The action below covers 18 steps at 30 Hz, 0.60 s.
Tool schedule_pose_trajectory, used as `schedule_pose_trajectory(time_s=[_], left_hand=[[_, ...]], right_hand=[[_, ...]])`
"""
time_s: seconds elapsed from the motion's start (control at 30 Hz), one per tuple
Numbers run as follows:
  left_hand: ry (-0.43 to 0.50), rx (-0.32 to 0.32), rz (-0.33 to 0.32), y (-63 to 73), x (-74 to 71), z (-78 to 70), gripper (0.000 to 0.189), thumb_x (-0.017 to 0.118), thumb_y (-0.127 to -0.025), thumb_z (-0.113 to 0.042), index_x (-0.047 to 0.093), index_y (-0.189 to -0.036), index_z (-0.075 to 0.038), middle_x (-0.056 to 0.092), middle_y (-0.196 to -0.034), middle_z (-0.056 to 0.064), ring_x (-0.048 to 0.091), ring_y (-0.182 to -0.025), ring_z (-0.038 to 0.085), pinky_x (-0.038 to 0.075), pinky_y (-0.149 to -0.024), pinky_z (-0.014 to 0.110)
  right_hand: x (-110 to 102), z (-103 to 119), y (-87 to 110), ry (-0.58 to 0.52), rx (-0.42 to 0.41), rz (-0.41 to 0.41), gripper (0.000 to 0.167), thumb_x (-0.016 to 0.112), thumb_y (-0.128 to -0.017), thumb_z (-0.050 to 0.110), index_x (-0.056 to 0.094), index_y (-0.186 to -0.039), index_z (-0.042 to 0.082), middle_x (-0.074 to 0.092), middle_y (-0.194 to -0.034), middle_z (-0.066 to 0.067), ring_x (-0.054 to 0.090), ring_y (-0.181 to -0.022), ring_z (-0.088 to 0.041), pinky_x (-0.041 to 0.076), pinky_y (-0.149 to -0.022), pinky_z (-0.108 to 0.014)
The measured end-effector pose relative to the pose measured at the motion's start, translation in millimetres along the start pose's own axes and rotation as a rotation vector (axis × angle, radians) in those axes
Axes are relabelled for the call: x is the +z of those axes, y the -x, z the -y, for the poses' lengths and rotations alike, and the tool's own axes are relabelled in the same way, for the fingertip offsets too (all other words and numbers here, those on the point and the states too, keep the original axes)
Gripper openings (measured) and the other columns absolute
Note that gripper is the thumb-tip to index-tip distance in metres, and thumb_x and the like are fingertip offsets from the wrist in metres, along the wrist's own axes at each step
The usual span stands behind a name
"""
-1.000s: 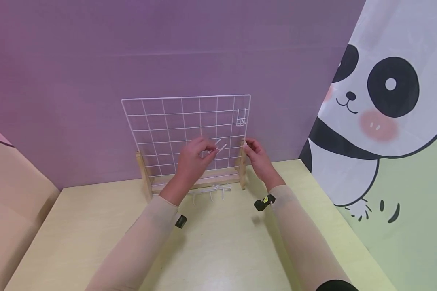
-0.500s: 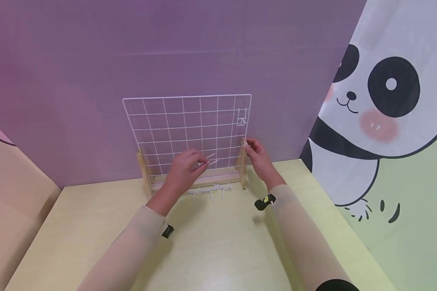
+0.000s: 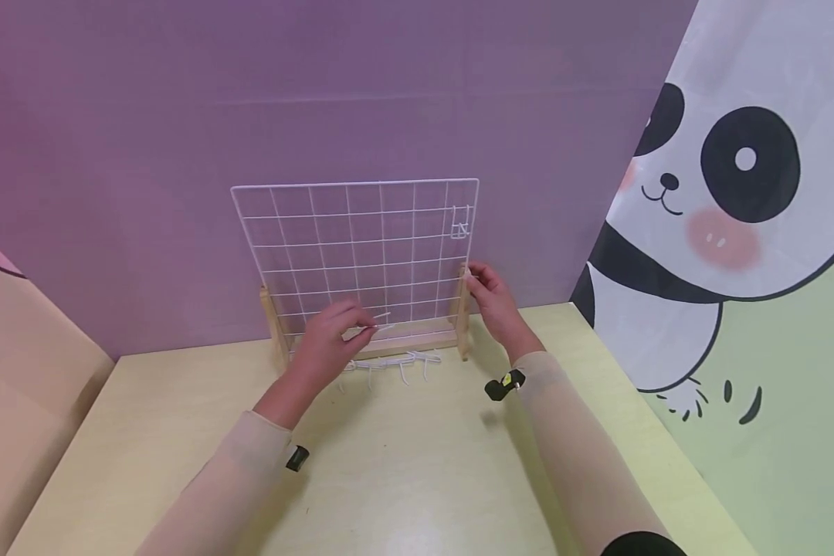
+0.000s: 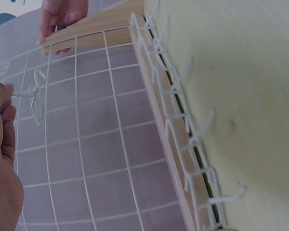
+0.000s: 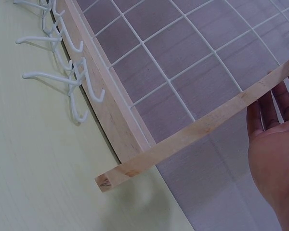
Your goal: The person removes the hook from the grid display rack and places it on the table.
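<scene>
A white wire grid panel stands upright in a wooden stand. In front of its lower half, my left hand pinches a small white wire hook between thumb and fingertips, the prongs pointing right in the head view. My right hand grips the stand's right post near its top, at the panel's edge; thumb and fingers lie on either side of the wood. One white hook hangs on the grid at the upper right.
Several more white hooks lie in a row on the table, along the front of the stand's base. Behind the panel is a purple backdrop. A panda picture covers the wall at right.
My left hand has moved down and to the left, away from the grid's right side, still pinching the hook. The right hand has stayed on the post.
</scene>
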<state>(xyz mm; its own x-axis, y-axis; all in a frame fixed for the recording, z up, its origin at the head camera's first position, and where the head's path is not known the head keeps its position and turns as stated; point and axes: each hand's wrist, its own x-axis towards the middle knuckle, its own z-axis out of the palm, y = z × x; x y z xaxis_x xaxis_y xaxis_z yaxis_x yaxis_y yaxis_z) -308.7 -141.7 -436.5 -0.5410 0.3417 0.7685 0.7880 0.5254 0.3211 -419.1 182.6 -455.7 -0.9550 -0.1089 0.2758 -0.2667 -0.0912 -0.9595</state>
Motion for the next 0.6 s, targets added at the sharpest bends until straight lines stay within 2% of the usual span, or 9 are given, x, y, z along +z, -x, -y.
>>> schedule_pose_trajectory(time_s=[0.13, 0.37, 0.6], left_hand=[[-0.033, -0.020, 0.029, 8.5, -6.9, 3.3, 0.017, 0.087, -0.090, 0.006, 0.080, -0.097, -0.007, 0.074, -0.096, 0.003, 0.072, -0.092, 0.024, 0.063, -0.081, 0.044], [-0.038, -0.042, 0.030, 23.0, -13.0, 10.6, 0.020, 0.087, -0.088, 0.009, 0.079, -0.096, -0.008, 0.075, -0.097, 0.002, 0.072, -0.094, 0.026, 0.063, -0.083, 0.046], [-0.059, -0.030, 0.020, 41.5, -15.8, 21.8, 0.024, 0.090, -0.084, 0.012, 0.079, -0.096, -0.006, 0.072, -0.093, 0.002, 0.070, -0.090, 0.024, 0.062, -0.081, 0.041]], right_hand=[[1.1, -1.0, -0.6, 0.015, 0.010, -0.008, 0.026, 0.058, -0.115, 0.010, 0.061, -0.141, 0.004, 0.064, -0.126, 0.002, 0.059, -0.125, -0.016, 0.040, -0.125, -0.043], [2.4, -0.3, -0.7, 0.004, 0.003, -0.002, 0.034, 0.057, -0.115, 0.007, 0.055, -0.146, -0.006, 0.064, -0.123, 0.004, 0.059, -0.122, -0.015, 0.042, -0.123, -0.042], [2.1, 0.2, -0.9, -0.001, 0.011, -0.011, 0.031, 0.057, -0.115, 0.008, 0.057, -0.144, -0.003, 0.064, -0.122, 0.004, 0.059, -0.122, -0.015, 0.042, -0.124, -0.042]])
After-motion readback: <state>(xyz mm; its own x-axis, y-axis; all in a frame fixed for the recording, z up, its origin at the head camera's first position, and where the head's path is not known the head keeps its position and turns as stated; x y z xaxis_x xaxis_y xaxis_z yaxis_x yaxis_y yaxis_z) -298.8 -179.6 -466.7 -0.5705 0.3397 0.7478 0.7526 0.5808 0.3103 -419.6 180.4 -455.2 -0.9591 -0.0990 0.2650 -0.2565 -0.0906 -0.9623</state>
